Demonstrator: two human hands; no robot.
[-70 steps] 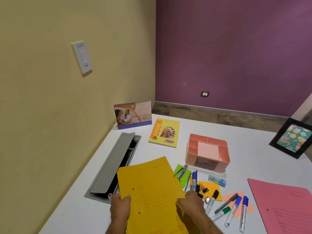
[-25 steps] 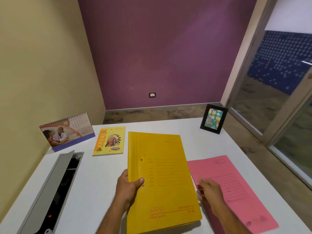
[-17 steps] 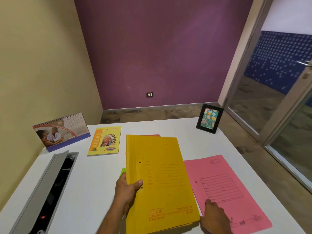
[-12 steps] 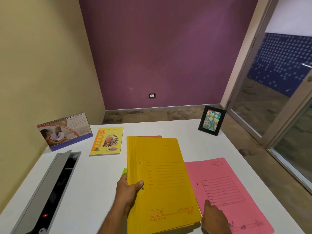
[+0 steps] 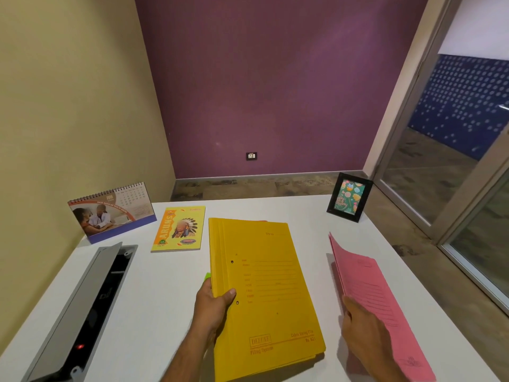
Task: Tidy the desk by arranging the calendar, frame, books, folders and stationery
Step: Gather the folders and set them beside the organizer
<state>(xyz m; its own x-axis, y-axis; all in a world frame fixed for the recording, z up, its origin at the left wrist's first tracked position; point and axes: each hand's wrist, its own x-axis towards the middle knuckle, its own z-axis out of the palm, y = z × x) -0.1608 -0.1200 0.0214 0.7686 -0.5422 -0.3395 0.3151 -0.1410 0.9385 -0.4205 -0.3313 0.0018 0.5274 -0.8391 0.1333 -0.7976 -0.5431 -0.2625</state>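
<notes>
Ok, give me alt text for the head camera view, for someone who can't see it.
A person's left hand grips a stack of yellow folders while the right hand lifts the near left edge of a pink folder off a white desk. Further back are a calendar, a yellow book and a frame.

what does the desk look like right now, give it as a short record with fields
left hand: left hand grips the yellow folders at their left edge, thumb on top
right hand: right hand lifts the left edge of the pink folder, tilted up off the white desk
back left: desk calendar standing, yellow notebook flat beside it
back right: picture frame upright
left edge: open cable tray
</notes>
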